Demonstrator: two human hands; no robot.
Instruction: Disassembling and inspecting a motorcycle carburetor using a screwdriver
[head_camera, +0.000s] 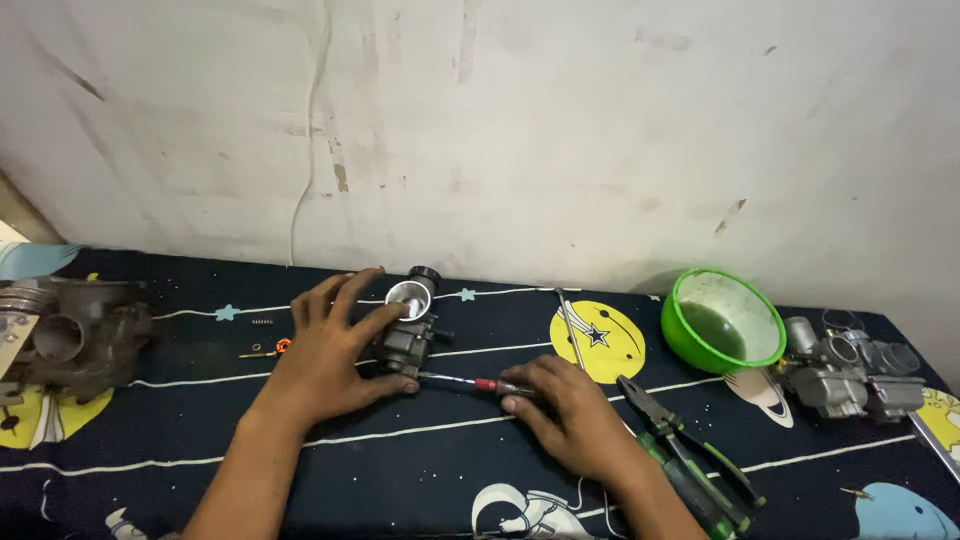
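Observation:
A small grey metal carburettor (408, 330) with a round open bore and a black cap stands on the dark space-patterned cloth (420, 460). My left hand (330, 350) rests flat beside it, thumb and forefinger pressed against its left side. My right hand (570, 410) grips a screwdriver (465, 381) with a red collar. The thin shaft lies almost level, and its tip meets the lower side of the carburettor.
A green bowl (722, 320) sits to the right. Green-handled pliers (690, 455) and a thin metal rod (571, 328) lie near my right hand. Other carburettor bodies stand at the far left (70, 340) and far right (845, 375). Small parts (268, 350) lie left of my left hand.

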